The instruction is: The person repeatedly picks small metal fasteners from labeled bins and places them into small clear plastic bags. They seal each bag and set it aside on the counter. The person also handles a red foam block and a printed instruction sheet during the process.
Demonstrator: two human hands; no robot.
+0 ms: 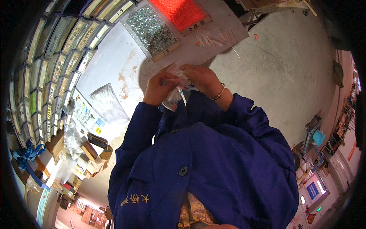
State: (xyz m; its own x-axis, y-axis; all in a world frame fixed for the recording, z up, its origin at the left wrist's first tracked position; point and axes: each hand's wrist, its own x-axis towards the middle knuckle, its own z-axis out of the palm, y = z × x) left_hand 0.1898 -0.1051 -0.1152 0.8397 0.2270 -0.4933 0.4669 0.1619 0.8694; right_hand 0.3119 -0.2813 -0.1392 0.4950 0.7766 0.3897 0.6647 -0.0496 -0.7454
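Close together in front of my chest, both hands hold a bunch of small clear plastic bags (173,100) with reddish bits showing in them. My left hand (157,88) is closed around one side of the bunch, its fingertips partly hidden by the plastic. Fingers bent over the top of the bags, my right hand (202,79) grips the other side; a bracelet circles its wrist. Beyond the hands stands a clear tray of small silvery metal pieces (150,30). Beside it is a tray of small bright red pieces (179,13).
Several slim clear packets with reddish ends (215,38) lie near the table's right edge. A flat clear plastic bag (108,101) and a printed sheet (85,110) lie at left. Stacked labelled drawers (57,65) rise along the left. Grey floor (274,76) extends to the right.
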